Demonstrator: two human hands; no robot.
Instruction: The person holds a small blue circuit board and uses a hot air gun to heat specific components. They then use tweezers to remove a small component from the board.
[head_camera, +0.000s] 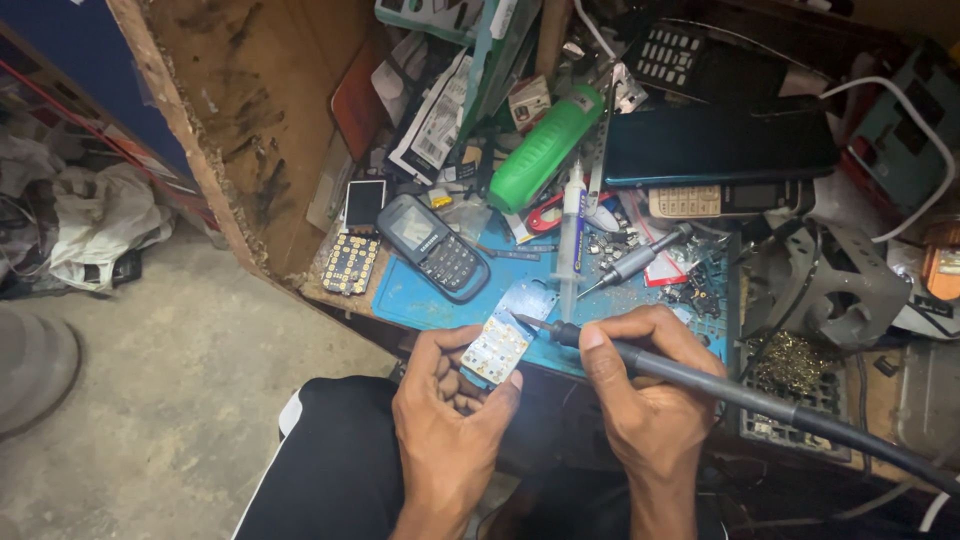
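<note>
At lower centre, our left hand (445, 415) pinches a small phone circuit board (498, 347); our right hand (650, 395) grips a soldering iron (700, 378), its tip touching the board's upper edge above the cluttered desk (420, 300). Soldering seems underway; steadiness matters next.

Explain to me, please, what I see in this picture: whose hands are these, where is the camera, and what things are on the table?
The camera sits on a person's head and looks down at that person's own two hands. The left hand holds a small circuit board with pale round contacts. The right hand grips a soldering iron like a pen, with its tip at the board's top edge. Behind them is a crowded workbench with a blue mat. On the bench lie a dark keypad phone, a syringe, a green cylinder and many small parts.
</note>
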